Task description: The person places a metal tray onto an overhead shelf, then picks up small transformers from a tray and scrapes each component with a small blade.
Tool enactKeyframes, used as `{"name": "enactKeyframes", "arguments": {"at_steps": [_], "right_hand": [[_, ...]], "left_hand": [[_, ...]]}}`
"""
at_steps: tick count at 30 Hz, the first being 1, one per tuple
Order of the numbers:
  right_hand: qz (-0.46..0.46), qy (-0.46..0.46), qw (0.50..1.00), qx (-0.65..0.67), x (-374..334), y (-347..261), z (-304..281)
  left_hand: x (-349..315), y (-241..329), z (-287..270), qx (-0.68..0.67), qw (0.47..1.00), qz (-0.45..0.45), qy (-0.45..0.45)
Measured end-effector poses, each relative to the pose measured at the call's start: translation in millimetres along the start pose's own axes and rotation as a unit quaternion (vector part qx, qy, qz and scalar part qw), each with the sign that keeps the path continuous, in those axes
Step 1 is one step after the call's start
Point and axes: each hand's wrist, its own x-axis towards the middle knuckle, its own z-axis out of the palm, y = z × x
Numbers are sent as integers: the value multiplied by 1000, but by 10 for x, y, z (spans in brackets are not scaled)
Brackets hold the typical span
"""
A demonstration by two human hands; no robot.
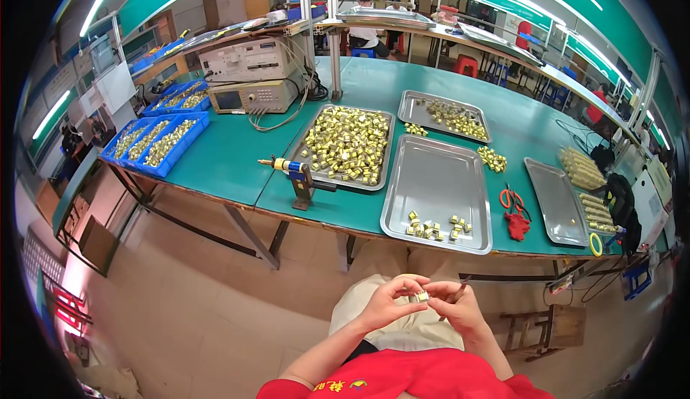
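Observation:
Above my lap, in front of the bench edge, both hands meet around a small yellow-taped transformer [422, 296] with pins. My left hand [388, 305] pinches it between thumb and fingers. My right hand [460, 308] has its fingertips closed at the other side of it; a thin dark tool-like item seems to rise from this hand, too small to name. Closest on the bench is a metal tray [438, 176] with several similar transformers [425, 229] near its front edge. Left of it, another tray [392, 122] is heaped with many more.
A clamped blue-and-yellow tool [298, 176] stands at the bench's front edge. Red-handled scissors [512, 199] lie beside a red cloth [517, 226]. Further right is a metal tray [553, 205]. Blue bins [176, 156] and test instruments [248, 75] stand left; a wooden stool [564, 326] is right.

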Motion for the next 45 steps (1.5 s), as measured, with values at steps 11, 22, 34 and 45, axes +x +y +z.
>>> {"name": "enactKeyframes", "arguments": {"at_steps": [11,22,34,45], "right_hand": [[2,-125,992,-10,565,34,121],[11,-38,997,65,326,-29,-425],[-19,52,994,97,597,222,-418],[5,54,993,106,490,289,-363]], "left_hand": [[-31,-42,-200,-23,986,19,164],[574,-77,-73,30,998,-40,-35],[671,-332,-105,-33,996,-53,63],[504,-397,-70,-54,990,-84,96]]}}
